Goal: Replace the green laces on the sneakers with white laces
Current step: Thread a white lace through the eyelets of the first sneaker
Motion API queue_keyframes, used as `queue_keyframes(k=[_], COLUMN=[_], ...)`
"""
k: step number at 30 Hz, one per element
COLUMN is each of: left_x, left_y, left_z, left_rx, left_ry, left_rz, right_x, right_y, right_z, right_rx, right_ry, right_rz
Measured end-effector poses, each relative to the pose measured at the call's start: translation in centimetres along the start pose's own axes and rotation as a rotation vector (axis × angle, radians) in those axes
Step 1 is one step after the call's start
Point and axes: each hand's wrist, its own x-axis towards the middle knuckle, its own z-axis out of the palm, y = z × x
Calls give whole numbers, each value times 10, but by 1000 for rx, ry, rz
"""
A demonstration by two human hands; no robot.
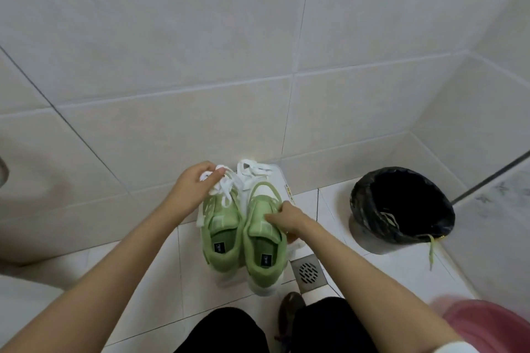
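Black trousers [226, 331], left hand [191, 184] seemingly pinching white laces [223, 190]

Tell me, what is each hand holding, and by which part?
The left hand pinches the white lace at the toe end of the left sneaker. The right hand grips the right sneaker at its tongue and side edge.

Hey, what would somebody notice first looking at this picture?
The pair of green sneakers in the middle, carrying white laces. The left hand pinches the laces at the toe end, while the right hand grips the right shoe's tongue. To the right, a green lace hangs over the rim of a black-lined bin.
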Motion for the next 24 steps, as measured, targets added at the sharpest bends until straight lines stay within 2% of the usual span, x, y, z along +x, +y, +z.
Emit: queue_keyframes(k=[5,9,17,20,24], left_x=[2,-6,-57,-94,-147], left_y=[-14,-5,72,101,115], left_z=[4,7,-19,-27,-25], left_rx=[-49,-91,-99,-79,-45], left_ry=[38,41,106,107,100], left_rz=[-31,-9,165,234,276], right_x=[6,-12,-118,-165,-219], right_y=[2,4,-7,0,19], right_z=[-13,-14,-25,-12,11], right_rx=[70,22,284,241,155], right_ry=[-178,-10,187,285,313], right_rz=[8,-32,-236,-305,-362])
